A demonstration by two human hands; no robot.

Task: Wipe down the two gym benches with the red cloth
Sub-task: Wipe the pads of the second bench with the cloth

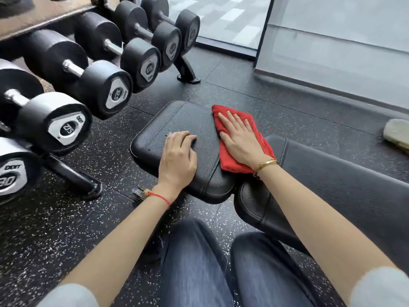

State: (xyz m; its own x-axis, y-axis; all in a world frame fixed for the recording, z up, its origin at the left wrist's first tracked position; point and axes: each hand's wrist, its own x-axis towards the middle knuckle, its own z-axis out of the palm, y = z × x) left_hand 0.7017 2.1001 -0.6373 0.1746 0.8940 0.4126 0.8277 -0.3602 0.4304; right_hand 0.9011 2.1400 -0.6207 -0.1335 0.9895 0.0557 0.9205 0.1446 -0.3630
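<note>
One red cloth (239, 140) lies folded on the right edge of a black padded seat pad (177, 120). The right hand (241, 140) lies flat on the cloth, its fingers (230, 118) straight and spread, pressing down and gripping nothing. The left hand (179, 156) rests on the bare pad just beside the cloth, its fingers (188, 137) curled under against the leather and holding nothing. A gold bangle (265, 165) circles the right wrist and a red string (159, 197) the left.

Two pads show: the seat pad and, touching its near right corner, a longer back pad (332, 180) that runs off to the right. Whether they belong to one bench or two cannot be told. Both are black grained leather with stitched seams.

To the left stands a rack (73, 176) holding six black dumbbells (106, 89) in a row, with chrome handles and silver end plates; the figures 30, 27.5 and 32.5 can be read on some of them.

The floor (66, 218) is black rubber tile speckled white. At the far side stands a grey wall (343, 52) with a dark frame, and left of it a glass panel (221, 18). One pale object (396, 134) lies on the floor at the right edge, too cut off to identify. Two knees in blue jeans (194, 262) fill the bottom of the view.
</note>
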